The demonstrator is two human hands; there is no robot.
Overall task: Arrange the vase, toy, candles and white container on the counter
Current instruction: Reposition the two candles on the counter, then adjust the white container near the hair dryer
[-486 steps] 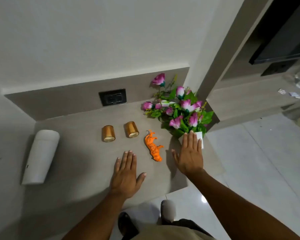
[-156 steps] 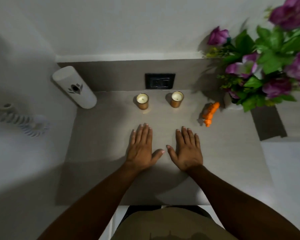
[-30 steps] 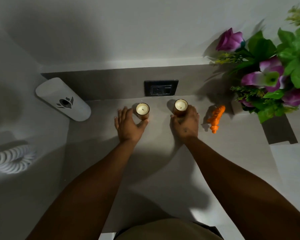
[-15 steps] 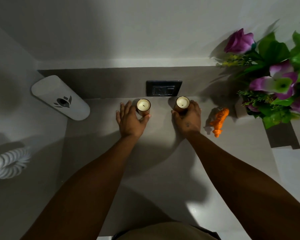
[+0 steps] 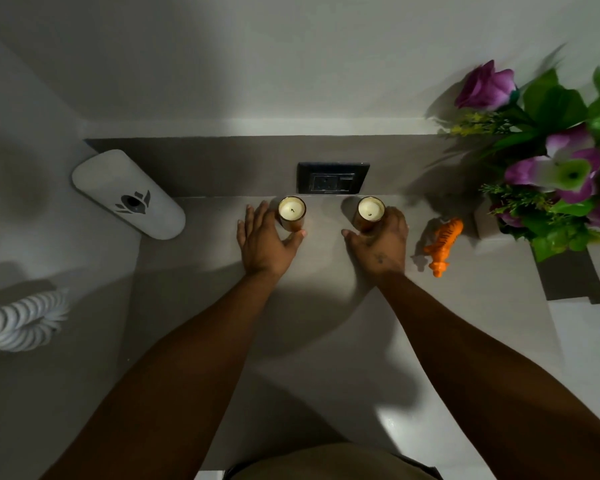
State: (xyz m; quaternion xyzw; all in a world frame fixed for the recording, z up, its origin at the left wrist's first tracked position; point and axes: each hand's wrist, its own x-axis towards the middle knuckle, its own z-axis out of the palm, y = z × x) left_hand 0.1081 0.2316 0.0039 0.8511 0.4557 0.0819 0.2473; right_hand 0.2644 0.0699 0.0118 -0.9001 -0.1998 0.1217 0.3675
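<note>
Two gold candle jars stand upright at the back of the grey counter (image 5: 326, 306), below the wall socket. My left hand (image 5: 264, 240) curls around the left candle (image 5: 292, 213), thumb and fingers on its sides. My right hand (image 5: 378, 240) wraps the right candle (image 5: 370, 212). An orange tiger toy (image 5: 442, 245) lies just right of my right hand. The white vase (image 5: 484, 223) with purple flowers (image 5: 561, 168) stands at the back right, mostly hidden by leaves. The white container (image 5: 127, 194) leans in the back left corner.
A black wall socket (image 5: 333, 177) sits in the grey backsplash right behind the candles. A white ribbed hose (image 5: 18, 320) lies off the counter at the left. The counter's right edge drops to a pale floor (image 5: 586, 358).
Over the last second both hands have closed around the candles and slid them back toward the socket. Earlier, the hands lay flat on the counter in front.
</note>
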